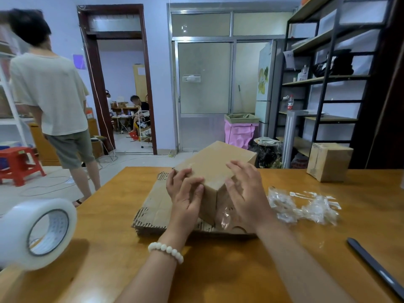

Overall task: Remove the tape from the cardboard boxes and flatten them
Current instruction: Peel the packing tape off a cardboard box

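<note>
A brown cardboard box [215,164] stands tilted on a stack of flattened cardboard [154,206] in the middle of the wooden table [218,270]. My left hand [185,193] grips the box's near left corner with curled fingers. My right hand [244,191] lies on the box's near right side with its fingers spread flat. A loose strip of clear tape [225,216] hangs from the box's near face under my right hand. A second taped box [329,161] stands at the table's far right edge.
Crumpled clear tape [303,207] lies right of the stack. A large tape roll [38,232] sits at the left edge, a dark knife-like tool [376,267] at the right. A person [52,97] stands beyond the table's left; a red stool [19,164] and shelves [323,79] stand behind.
</note>
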The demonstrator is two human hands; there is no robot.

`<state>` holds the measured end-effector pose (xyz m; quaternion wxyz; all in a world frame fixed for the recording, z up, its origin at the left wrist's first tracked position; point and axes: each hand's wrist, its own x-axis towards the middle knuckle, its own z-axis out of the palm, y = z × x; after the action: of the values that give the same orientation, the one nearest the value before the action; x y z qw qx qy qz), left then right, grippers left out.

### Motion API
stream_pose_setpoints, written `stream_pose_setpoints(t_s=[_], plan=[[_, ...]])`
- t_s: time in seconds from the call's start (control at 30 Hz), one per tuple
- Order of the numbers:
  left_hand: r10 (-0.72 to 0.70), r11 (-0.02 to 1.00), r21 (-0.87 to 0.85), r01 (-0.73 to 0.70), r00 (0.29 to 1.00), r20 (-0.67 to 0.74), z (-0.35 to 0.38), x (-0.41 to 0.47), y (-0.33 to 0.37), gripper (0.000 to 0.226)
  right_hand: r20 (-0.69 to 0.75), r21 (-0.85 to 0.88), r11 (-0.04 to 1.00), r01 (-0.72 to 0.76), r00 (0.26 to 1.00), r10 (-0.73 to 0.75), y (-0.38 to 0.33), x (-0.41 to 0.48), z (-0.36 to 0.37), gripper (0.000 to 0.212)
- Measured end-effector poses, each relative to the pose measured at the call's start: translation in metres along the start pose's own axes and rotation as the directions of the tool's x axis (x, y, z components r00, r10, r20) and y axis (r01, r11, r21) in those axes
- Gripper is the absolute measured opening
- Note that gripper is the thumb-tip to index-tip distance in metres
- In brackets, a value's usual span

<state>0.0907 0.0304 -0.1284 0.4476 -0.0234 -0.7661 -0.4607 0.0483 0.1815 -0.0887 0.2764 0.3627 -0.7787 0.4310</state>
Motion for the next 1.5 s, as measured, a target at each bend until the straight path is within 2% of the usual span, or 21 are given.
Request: stream_pose_setpoints(t_s=[0.07,0.13,0.2,0.3,0.43,0.47,0.6,0.67,0.73,0.8,0.83,0.9,0.97,1.07,1.13,1.27,1.37,1.43,1.5], plan=[[0.010,1.000,0.010,-0.010,1.000,-0.002,-0.001,-0.001,-0.001,0.015,0.211,-0.117,0.993,0.019,0.977,0.007,-0.002,0.012,-0.001,0.050],[0.013,0.999,0.041,-0.013,1.000,0.012,-0.002,-0.001,-0.003,0.016,0.301,-0.088,0.996,-0.031,0.952,0.056,-0.001,0.016,-0.002,0.043],[0.041,0.996,0.076,-0.043,0.999,0.020,-0.003,-0.002,-0.006,0.019,0.265,0.010,0.998,-0.069,0.962,0.064,-0.001,0.017,-0.004,0.037],[0.054,0.993,0.108,-0.056,0.998,0.023,-0.003,-0.003,-0.009,0.033,0.224,0.044,0.994,-0.101,0.971,0.088,-0.006,0.016,-0.009,0.028],[-0.055,0.998,-0.015,0.055,0.998,0.034,-0.001,-0.008,-0.003,0.030,0.247,0.040,0.992,-0.117,0.963,0.103,-0.014,0.017,-0.013,0.007],[-0.102,0.993,-0.058,0.104,0.994,0.041,-0.002,-0.009,0.000,0.036,0.248,0.045,0.992,-0.117,0.963,0.103,-0.015,0.016,-0.014,0.004],[-0.275,0.948,-0.148,0.282,0.959,0.064,-0.005,-0.007,0.000,0.091,0.227,0.068,0.983,-0.171,0.962,0.151,-0.014,0.014,-0.018,0.010],[-0.330,0.932,-0.138,0.335,0.942,0.060,-0.005,-0.005,-0.003,0.102,0.224,0.083,0.973,-0.215,0.956,0.192,-0.014,0.017,-0.019,0.013],[-0.355,0.926,-0.111,0.361,0.932,0.071,-0.005,-0.005,-0.004,0.104,0.214,0.101,0.962,-0.255,0.950,0.229,-0.014,0.021,-0.017,0.005],[-0.374,0.912,-0.147,0.382,0.924,0.079,-0.006,-0.004,-0.006,0.103,0.233,0.062,0.965,-0.254,0.944,0.233,-0.015,0.020,-0.015,0.015],[-0.379,0.905,-0.173,0.388,0.922,0.080,-0.006,-0.003,-0.005,0.098,0.242,0.047,0.968,-0.245,0.944,0.227,-0.015,0.020,-0.014,0.018],[-0.391,0.895,-0.198,0.399,0.917,0.079,-0.007,-0.002,-0.002,0.082,0.226,0.070,0.965,-0.254,0.946,0.232,-0.015,0.020,-0.013,0.008],[-0.416,0.886,-0.193,0.423,0.906,0.074,-0.007,0.000,0.000,0.073,0.201,0.085,0.958,-0.275,0.946,0.254,-0.017,0.021,-0.013,0.018],[-0.464,0.859,-0.215,0.464,0.884,0.053,-0.008,0.002,0.001,0.070,0.187,0.079,0.953,-0.291,0.944,0.273,-0.020,0.023,-0.010,0.011],[-0.486,0.845,-0.233,0.481,0.873,0.039,-0.008,0.004,-0.001,0.068,0.160,0.140,0.946,-0.292,0.950,0.269,-0.020,0.019,-0.006,0.011],[-0.472,0.859,-0.199,0.471,0.880,0.050,-0.007,0.003,0.001,0.067,0.111,0.202,0.937,-0.286,0.957,0.268,-0.012,0.015,-0.014,0.006],[-0.458,0.871,-0.167,0.462,0.887,0.064,-0.007,0.001,0.000,0.069,0.232,0.099,0.958,-0.271,0.942,0.242,-0.012,0.027,-0.028,0.020],[-0.444,0.879,-0.156,0.450,0.893,0.072,-0.008,0.000,-0.001,0.076,0.294,-0.016,0.966,-0.257,0.922,0.250,-0.015,0.034,-0.033,0.013],[-0.431,0.888,-0.144,0.438,0.899,0.075,-0.008,-0.001,-0.001,0.076,0.296,-0.054,0.959,-0.278,0.913,0.282,-0.017,0.039,-0.034,0.007]])
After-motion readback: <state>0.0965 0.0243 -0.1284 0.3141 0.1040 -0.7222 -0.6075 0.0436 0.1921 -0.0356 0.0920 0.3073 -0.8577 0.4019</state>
